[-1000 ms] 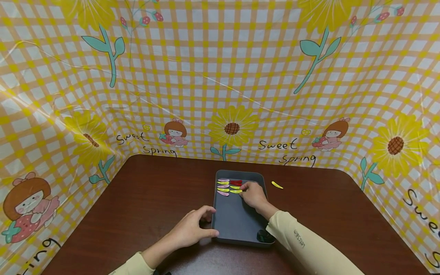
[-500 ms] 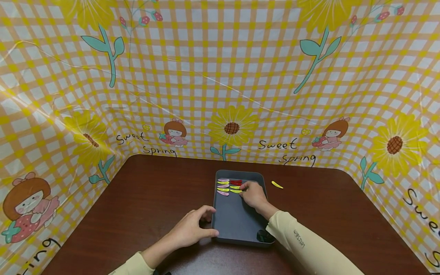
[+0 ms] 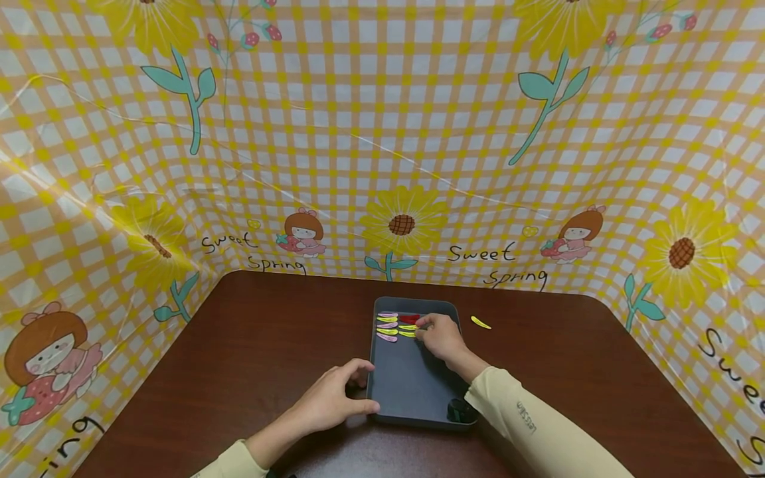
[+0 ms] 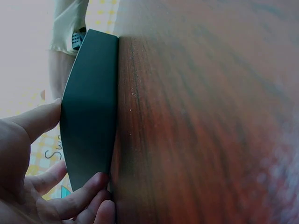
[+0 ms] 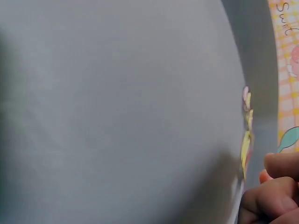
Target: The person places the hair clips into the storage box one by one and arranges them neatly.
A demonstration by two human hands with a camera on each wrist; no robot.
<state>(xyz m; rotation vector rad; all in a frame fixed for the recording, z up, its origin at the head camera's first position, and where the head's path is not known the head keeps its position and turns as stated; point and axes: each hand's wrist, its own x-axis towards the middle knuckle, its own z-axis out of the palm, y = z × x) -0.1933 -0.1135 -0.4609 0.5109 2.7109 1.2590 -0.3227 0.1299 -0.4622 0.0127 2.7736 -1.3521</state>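
Along the far end of a dark grey tray point(image 3: 412, 385), hair clips lie in two columns. On the left, pink hair clips point(image 3: 387, 338) alternate with yellow ones. A red hair clip point(image 3: 409, 318) and yellow hair clips point(image 3: 408, 334) make up the right column. My right hand point(image 3: 443, 338) reaches over the tray, fingers bent, fingertips at the right ends of this column; I cannot tell whether they pinch a clip. In the right wrist view its curled fingers point(image 5: 275, 198) show beside the clips. My left hand point(image 3: 329, 397) rests with spread fingers against the tray's left wall point(image 4: 91, 107).
One yellow hair clip point(image 3: 481, 322) lies on the brown table point(image 3: 287, 312), right of the tray. A black object point(image 3: 459, 410) shows at the tray's near right corner, close to my right sleeve point(image 3: 514, 405). A checked, flower-printed sheet point(image 3: 335, 153) encloses the table's back and sides.
My right fingertips have shifted slightly toward the far end, now covering the red hair clip's right end. My left hand stays at the tray. The head view has tilted very slightly.
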